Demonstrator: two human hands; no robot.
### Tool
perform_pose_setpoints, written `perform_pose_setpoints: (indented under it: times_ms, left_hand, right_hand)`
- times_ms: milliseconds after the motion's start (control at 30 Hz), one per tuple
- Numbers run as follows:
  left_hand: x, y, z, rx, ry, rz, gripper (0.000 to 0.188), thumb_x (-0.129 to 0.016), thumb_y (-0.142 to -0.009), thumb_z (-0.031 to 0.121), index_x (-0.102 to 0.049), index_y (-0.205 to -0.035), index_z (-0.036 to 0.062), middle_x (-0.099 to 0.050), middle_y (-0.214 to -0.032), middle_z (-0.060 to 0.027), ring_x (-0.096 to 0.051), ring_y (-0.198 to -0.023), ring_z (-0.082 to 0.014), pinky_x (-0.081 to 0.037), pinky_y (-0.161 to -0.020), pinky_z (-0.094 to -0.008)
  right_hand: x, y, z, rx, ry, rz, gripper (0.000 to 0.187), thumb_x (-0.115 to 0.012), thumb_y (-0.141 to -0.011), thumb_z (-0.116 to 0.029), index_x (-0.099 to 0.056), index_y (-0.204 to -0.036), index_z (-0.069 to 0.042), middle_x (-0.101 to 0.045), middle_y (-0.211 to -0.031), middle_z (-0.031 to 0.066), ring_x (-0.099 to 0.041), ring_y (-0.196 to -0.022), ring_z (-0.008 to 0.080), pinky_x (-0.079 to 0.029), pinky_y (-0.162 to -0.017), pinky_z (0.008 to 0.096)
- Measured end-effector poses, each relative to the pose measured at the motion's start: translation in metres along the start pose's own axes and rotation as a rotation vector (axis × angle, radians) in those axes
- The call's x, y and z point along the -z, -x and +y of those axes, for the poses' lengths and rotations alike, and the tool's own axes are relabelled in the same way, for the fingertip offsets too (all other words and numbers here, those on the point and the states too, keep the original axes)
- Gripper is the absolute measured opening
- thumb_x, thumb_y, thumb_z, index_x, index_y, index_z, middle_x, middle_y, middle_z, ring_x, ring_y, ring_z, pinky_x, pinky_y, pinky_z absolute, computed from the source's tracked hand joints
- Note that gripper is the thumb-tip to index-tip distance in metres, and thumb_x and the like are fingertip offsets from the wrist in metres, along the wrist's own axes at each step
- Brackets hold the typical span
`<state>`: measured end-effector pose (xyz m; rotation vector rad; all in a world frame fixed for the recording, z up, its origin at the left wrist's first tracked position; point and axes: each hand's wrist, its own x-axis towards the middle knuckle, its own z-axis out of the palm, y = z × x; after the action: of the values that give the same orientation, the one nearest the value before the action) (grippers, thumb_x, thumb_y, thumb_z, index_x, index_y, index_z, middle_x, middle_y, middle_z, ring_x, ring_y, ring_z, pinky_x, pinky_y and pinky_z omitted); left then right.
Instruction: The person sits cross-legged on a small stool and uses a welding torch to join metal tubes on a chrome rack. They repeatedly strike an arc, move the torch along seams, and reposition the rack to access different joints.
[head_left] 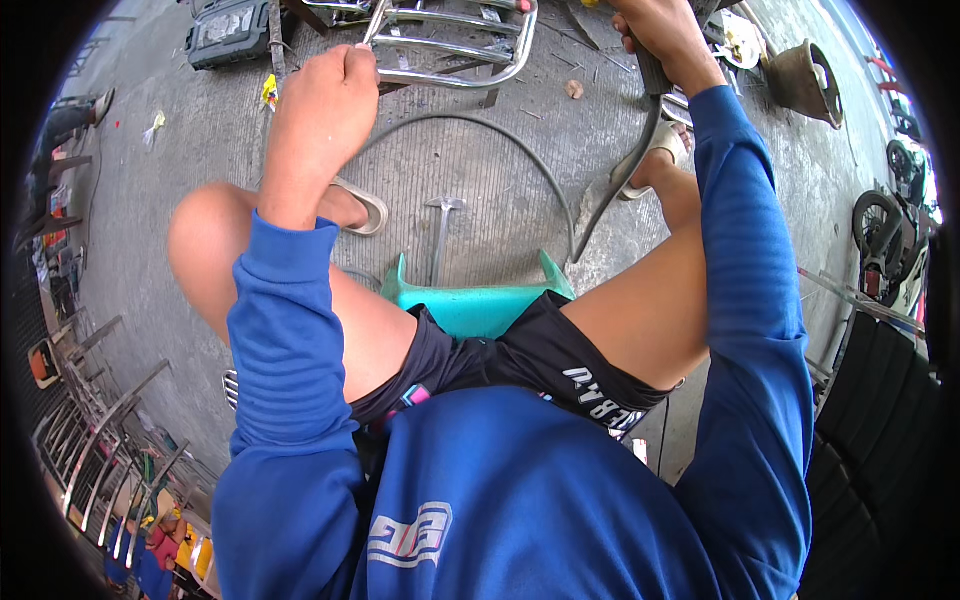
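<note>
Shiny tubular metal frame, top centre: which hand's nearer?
Left. The left hand is close by the frame's left end, contact unclear; the right hand is off to its right, across a visible gap.

Bright, soft daylight with glints on the chrome frame (447, 47), strong fisheye curvature and black corners.

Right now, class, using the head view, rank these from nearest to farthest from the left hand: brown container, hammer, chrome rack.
From the left hand:
1. Chrome rack, just ahead and rightward.
2. Hammer, below and rightward.
3. Brown container, far right.
</note>
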<state>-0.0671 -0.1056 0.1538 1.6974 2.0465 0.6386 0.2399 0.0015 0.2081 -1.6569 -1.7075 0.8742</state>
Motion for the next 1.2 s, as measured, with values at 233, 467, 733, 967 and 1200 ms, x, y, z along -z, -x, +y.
perform_pose_setpoints:
  times_ms: [233, 467, 733, 967, 1200]
  left_hand:
    - [-0.040, -0.021, 0.029, 0.115, 0.039, -0.031, 0.050, -0.043, -0.106, 0.036, -0.075, -0.105, -0.0024, -0.073, -0.106, -0.0332, -0.069, -0.106, -0.0534, -0.053, -0.097, -0.0586]
    - [-0.114, 0.009, 0.046, 0.202, 0.530, 0.033, 0.034, -0.057, -0.107, 0.025, -0.076, -0.102, -0.0027, -0.071, -0.081, -0.0272, -0.071, -0.074, -0.0407, -0.053, -0.072, -0.0463]
    - [-0.121, 0.012, 0.062, 0.221, 0.485, 0.019, 0.030, -0.063, -0.107, 0.024, -0.077, -0.118, -0.0003, -0.069, -0.105, -0.0233, -0.067, -0.104, -0.0362, -0.051, -0.093, -0.0449]
    - [-0.136, 0.015, 0.069, 0.264, 0.615, 0.012, 0.031, -0.060, -0.107, 0.023, -0.077, -0.119, 0.0001, -0.061, -0.111, -0.0242, -0.062, -0.108, -0.0383, -0.048, -0.096, -0.0443]
    - [-0.136, 0.011, 0.067, 0.230, 0.597, -0.062, 0.030, -0.059, -0.107, 0.022, -0.076, -0.118, 0.0004, -0.061, -0.110, -0.0243, -0.061, -0.104, -0.0395, -0.047, -0.092, -0.0460]
  right_hand:
    - [-0.013, -0.018, -0.008, -0.111, -0.060, -0.012, 0.076, -0.090, -0.079, -0.044, -0.058, -0.132, 0.001, -0.068, -0.096, 0.0094, -0.063, -0.073, 0.0155, -0.052, -0.062, 0.0309]
    - [-0.028, -0.043, 0.035, -0.201, -0.044, -0.029, 0.083, -0.089, -0.079, -0.048, -0.056, -0.137, 0.001, -0.066, -0.087, 0.0074, -0.062, -0.063, 0.0138, -0.051, -0.055, 0.0301]
    - [-0.022, -0.046, 0.043, -0.098, 0.169, 0.025, 0.112, -0.090, -0.072, -0.061, -0.047, -0.152, 0.005, -0.069, -0.129, 0.0318, -0.073, -0.114, 0.0400, -0.056, -0.098, 0.0420]
    - [-0.031, -0.031, 0.033, 0.140, 0.270, 0.063, 0.109, -0.093, -0.075, -0.048, -0.039, -0.157, -0.001, -0.065, -0.136, 0.0337, -0.065, -0.129, 0.0468, -0.050, -0.110, 0.0475]
    - [-0.026, -0.024, 0.028, 0.139, 0.325, -0.032, 0.111, -0.094, -0.071, -0.042, -0.039, -0.159, -0.004, -0.066, -0.137, 0.0311, -0.066, -0.128, 0.0444, -0.051, -0.109, 0.0480]
